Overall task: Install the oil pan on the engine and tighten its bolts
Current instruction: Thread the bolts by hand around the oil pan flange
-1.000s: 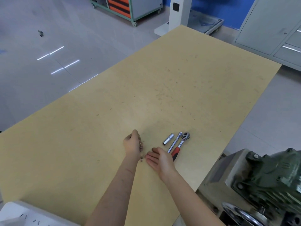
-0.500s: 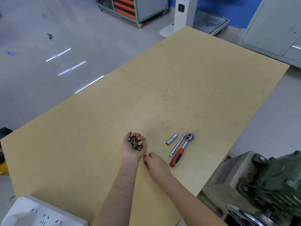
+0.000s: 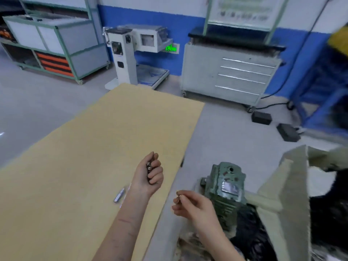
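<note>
Left hand [image 3: 150, 172] curled round a clutch of bolts [image 3: 149, 165] over the table [image 3: 75, 166]; right hand [image 3: 190, 204] pinching one bolt [image 3: 178, 197]. Engine [image 3: 226, 187] just right, nearer the right hand. Oil pan not made out.

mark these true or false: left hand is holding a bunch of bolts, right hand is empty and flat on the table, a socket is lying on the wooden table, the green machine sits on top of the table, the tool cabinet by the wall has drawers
1. The left hand holds a bunch of bolts: true.
2. The right hand lies empty and flat on the table: false. It is raised past the table edge, pinching a small bolt in its fingertips.
3. A socket lies on the wooden table: true.
4. The green machine sits on the table: false. It stands beside the table, off its right edge.
5. The grey cabinet by the wall has drawers: true.
</note>
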Demonstrator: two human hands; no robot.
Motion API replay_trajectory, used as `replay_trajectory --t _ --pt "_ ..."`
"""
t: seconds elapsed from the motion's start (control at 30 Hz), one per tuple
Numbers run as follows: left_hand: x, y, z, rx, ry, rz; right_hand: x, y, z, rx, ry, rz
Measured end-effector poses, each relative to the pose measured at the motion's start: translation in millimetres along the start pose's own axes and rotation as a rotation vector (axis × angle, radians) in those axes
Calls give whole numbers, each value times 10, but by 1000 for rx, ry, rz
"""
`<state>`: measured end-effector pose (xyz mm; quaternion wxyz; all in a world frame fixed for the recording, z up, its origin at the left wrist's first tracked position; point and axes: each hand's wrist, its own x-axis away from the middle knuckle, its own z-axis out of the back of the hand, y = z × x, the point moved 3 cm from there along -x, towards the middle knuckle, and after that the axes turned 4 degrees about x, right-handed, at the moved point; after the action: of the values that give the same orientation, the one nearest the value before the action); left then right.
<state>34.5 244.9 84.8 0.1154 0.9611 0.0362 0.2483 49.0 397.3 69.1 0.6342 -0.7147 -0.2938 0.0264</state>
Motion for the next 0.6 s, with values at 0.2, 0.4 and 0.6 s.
replay_trajectory --t 0.2,0.4,0.6 --pt "-170 -1700 -1077 -289 -177 284 897 -555 1512 -148 358 199" --pt "-65 -3254 -1348 -792 -199 336 1771 -658 2775 -24 570 342" --pt "-15 -4032 -1187 -1246 -239 195 2140 -585 3597 112 754 370"
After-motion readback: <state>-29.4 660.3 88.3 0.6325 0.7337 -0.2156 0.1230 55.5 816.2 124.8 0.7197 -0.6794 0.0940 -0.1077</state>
